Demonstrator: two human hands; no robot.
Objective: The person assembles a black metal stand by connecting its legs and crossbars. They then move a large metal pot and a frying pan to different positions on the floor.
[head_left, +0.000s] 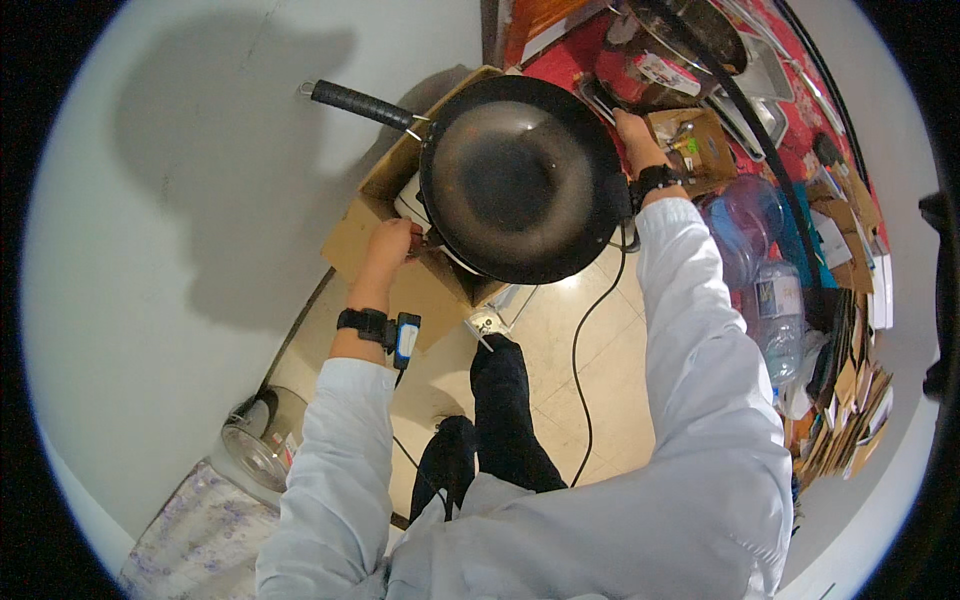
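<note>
A large black wok [520,185] with a worn grey inside rests face up over an open cardboard box [365,225]. Its long black handle [360,103] points to the far left. At the box's near left side, my left hand [393,243] is closed beside the wok's rim, on something dark and thin that I cannot make out. My right hand [636,138] reaches past the wok's right edge toward dark, slim items [600,100] on a red surface; its fingertips are mostly hidden. Something white shows inside the box under the wok.
At the far right stand a big metal pot [675,60] and a small carton of utensils [700,150]. Clear plastic bottles [780,310] and stacked cardboard [850,410] line the right. A black cable [577,370] crosses the tiled floor. A transparent container [262,440] stands by the left wall.
</note>
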